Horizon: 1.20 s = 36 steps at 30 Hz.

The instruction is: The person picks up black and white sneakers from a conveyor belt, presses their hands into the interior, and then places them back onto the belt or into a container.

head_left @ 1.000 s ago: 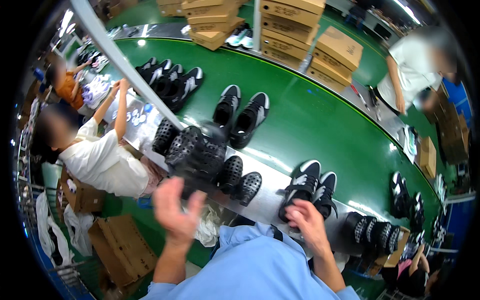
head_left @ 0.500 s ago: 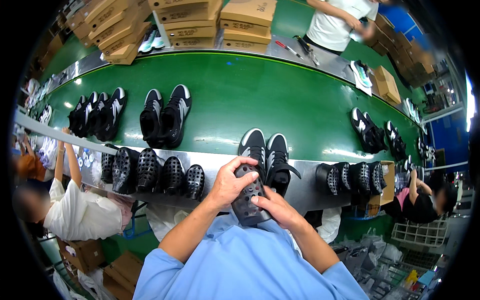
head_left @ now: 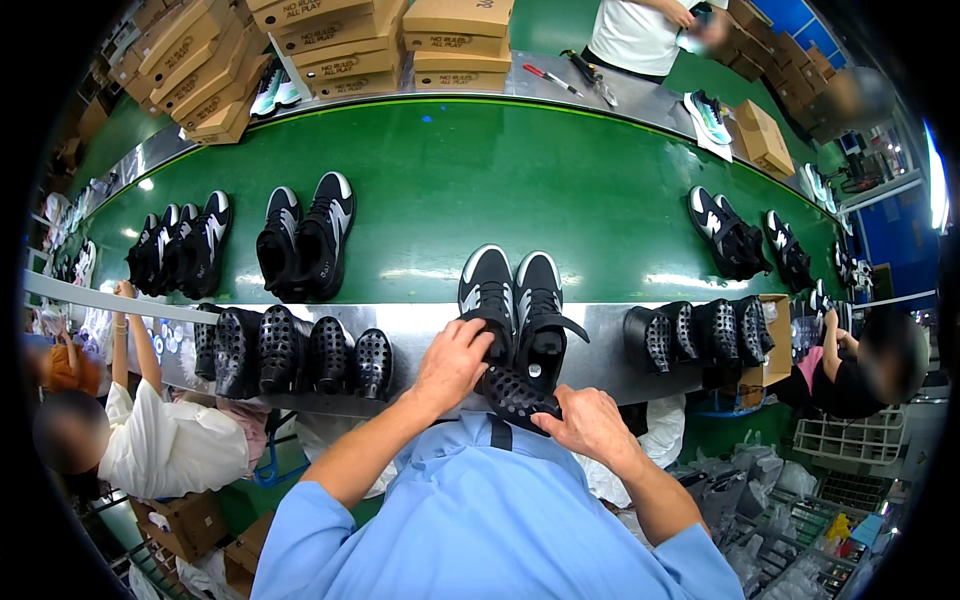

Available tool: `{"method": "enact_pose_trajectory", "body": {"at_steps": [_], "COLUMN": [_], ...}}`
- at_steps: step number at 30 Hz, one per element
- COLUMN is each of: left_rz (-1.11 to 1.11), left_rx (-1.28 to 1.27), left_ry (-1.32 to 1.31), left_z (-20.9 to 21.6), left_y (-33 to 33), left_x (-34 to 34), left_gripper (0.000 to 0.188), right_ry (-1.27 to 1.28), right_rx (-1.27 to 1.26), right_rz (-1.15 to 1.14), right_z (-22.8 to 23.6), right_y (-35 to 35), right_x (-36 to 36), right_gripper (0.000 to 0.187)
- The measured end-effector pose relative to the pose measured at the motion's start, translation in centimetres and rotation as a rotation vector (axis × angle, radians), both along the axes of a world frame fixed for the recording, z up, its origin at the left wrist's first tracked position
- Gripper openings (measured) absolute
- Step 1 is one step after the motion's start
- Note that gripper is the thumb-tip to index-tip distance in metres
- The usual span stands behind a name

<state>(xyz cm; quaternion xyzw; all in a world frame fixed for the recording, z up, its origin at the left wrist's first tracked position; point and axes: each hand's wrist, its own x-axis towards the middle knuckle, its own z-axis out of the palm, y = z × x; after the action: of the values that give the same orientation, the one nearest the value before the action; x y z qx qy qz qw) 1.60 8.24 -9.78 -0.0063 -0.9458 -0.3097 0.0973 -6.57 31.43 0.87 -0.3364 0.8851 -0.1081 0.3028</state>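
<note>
Two black shoes [head_left: 541, 280] stand side by side, heels over the metal desk [head_left: 420, 338]. Right hand [head_left: 592, 428]: grip clamped on one end of a perforated black insert [head_left: 514, 394], other end at the left shoe's [head_left: 487, 280] opening. Left hand [head_left: 450, 366]: fingers bent over that opening; cannot tell whether grip is closed.

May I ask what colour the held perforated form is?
The form is black, clearest in the head view.
</note>
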Motion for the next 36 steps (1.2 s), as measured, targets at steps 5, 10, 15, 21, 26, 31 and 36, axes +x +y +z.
{"method": "enact_pose_trajectory", "body": {"at_steps": [5,10,15,21,26,31,36], "left_rz": [-0.051,-0.065,-0.015,0.019,0.103,0.284,0.601], "left_rx": [-0.328,0.196,0.334,0.361,0.338,0.142,0.166], "left_ry": [0.011,0.160,0.069,-0.097,0.016,0.025,-0.463], "left_z": [-2.3,-2.7,-3.1,-3.3,-3.4,-3.4,-5.8], "left_y": [-0.7,-0.7,-1.3,-2.7,-2.7,-0.7,0.7], "left_x": [-1.9,-2.9,-3.2,-2.7,-2.3,0.5,-1.3], "left_gripper": [0.026,0.019,0.020,0.022,0.025,0.064,0.052], "right_ry": [-0.011,0.134,0.405,0.499,0.389,0.394,0.090], "right_rx": [0.016,-0.009,-0.180,-0.339,-0.273,-0.465,-0.162], "right_rz": [0.063,-0.024,-0.070,0.143,-0.077,-0.336,-0.411], "right_z": [0.6,-1.6,-12.6,-14.0,-14.2,-12.9,-14.3], "right_y": [-2.0,-4.6,-8.6,-7.6,-9.3,-8.4,-10.1], "right_x": [-1.0,-0.6,2.8,2.0,1.6,2.9,0.8], "right_gripper": [0.042,0.037,0.026,0.013,0.013,0.038,0.038]}}
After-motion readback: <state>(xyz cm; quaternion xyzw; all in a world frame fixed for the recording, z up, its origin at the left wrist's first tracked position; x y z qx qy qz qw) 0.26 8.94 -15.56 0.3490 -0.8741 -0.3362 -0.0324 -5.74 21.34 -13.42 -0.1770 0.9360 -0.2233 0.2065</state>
